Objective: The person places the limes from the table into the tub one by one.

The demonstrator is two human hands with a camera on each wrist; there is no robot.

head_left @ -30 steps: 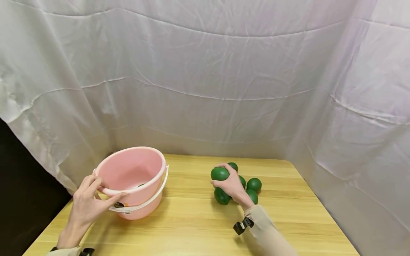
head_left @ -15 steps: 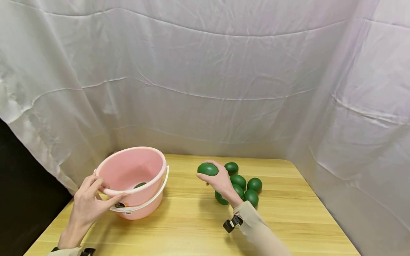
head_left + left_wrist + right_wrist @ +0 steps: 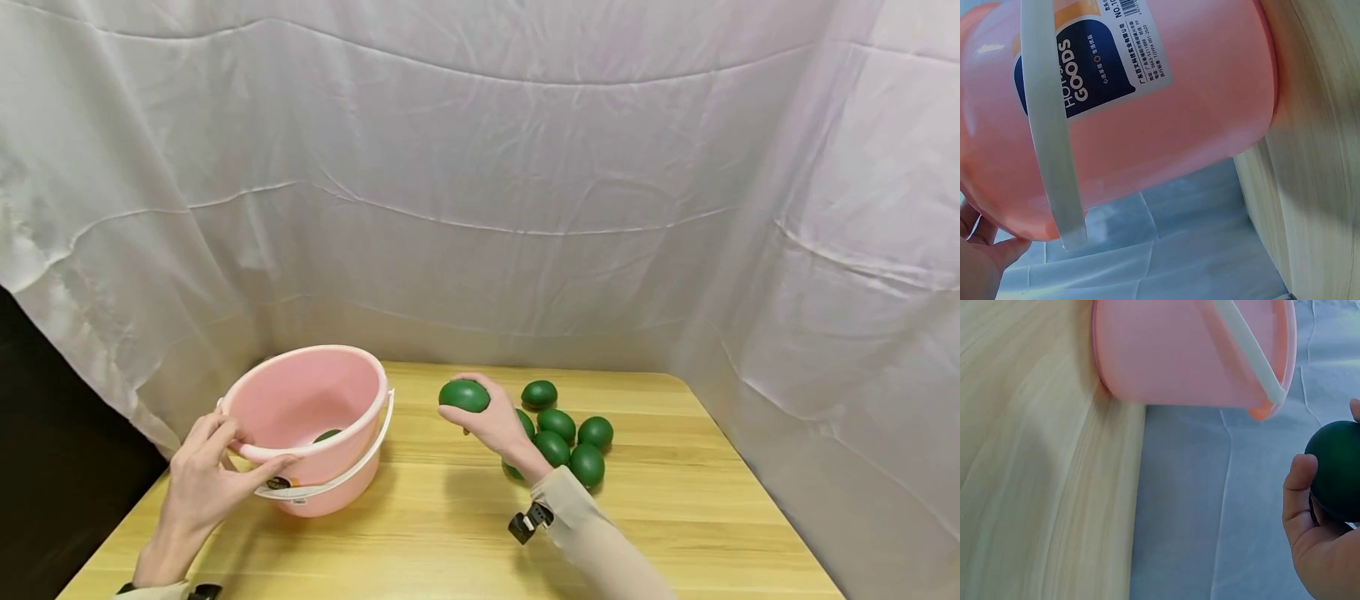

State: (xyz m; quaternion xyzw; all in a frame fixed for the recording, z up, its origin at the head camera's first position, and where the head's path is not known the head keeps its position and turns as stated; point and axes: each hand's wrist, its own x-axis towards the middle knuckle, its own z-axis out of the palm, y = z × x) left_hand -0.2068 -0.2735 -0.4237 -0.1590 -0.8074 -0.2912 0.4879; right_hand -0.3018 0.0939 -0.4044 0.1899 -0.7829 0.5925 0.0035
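Note:
My left hand (image 3: 198, 479) grips the near left rim of a pink bucket (image 3: 330, 475), fingers over the rim and thumb outside. The bucket is upright on the table, its white handle (image 3: 1054, 137) hanging down on the near side. Part of a green avocado (image 3: 327, 435) shows inside; the rest of the bottom is hidden by the wall. Above the table, right of the bucket, my right hand (image 3: 495, 421) holds a smooth dark green avocado (image 3: 464, 395) between thumb and fingers. It is also visible at the edge of the right wrist view, where the bucket stands apart from it.
Several more avocados (image 3: 556, 426) lie in a loose cluster on the wooden table (image 3: 435, 533), behind and right of my right hand. Pale curtains (image 3: 480, 250) hang along the back and sides. Each wrist wears a black strap device (image 3: 531, 522).
My right hand has lifted the avocado away from the cluster and carried it left toward the bucket. My left hand has stayed on the rim.

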